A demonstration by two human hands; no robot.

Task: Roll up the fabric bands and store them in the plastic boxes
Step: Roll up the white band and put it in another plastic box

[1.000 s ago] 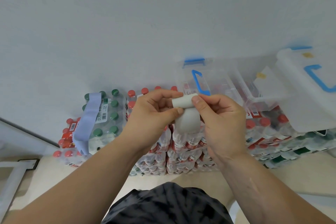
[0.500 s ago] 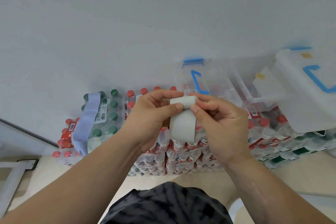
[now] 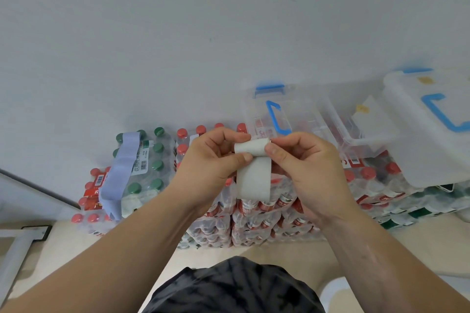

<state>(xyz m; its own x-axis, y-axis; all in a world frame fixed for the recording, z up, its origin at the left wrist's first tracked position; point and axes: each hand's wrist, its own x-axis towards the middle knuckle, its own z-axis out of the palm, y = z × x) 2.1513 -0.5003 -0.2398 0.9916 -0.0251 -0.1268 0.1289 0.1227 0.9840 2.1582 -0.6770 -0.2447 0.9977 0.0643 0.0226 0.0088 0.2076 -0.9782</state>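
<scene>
Both hands are working a white band (image 3: 253, 178) in the air, just below the middle of the view. The left hand (image 3: 211, 160) is pinching the left end of the small roll at the band's top between thumb (image 3: 241, 157) and forefinger, with its other fingers curling behind. The right hand (image 3: 305, 168) is pinching the right end in the same way. The loose tail is hanging straight down toward 6 o'clock.

The roll is looking thin, so the main risk is it springing open if either pinch is easing off while the fingers are shifting for the next turn. Uneven turning by the two hands would likely be pushing the layers sideways into a cone, and a lopsided roll is prone to unwinding once dropped. The free tail could also be twisting as it is being drawn up.

At 1 o'clock from the hands a clear box (image 3: 287, 119) is sitting on the bottle packs (image 3: 155, 162), seemingly lidded. An open box (image 3: 356, 132) at 2 o'clock looks the easier target, with a lid (image 3: 432, 134) lying beside it at 3 o'clock. At 9 o'clock a lilac band (image 3: 122, 168) is draping unrolled over the packs, and its overhanging end may be dragging it off.
</scene>
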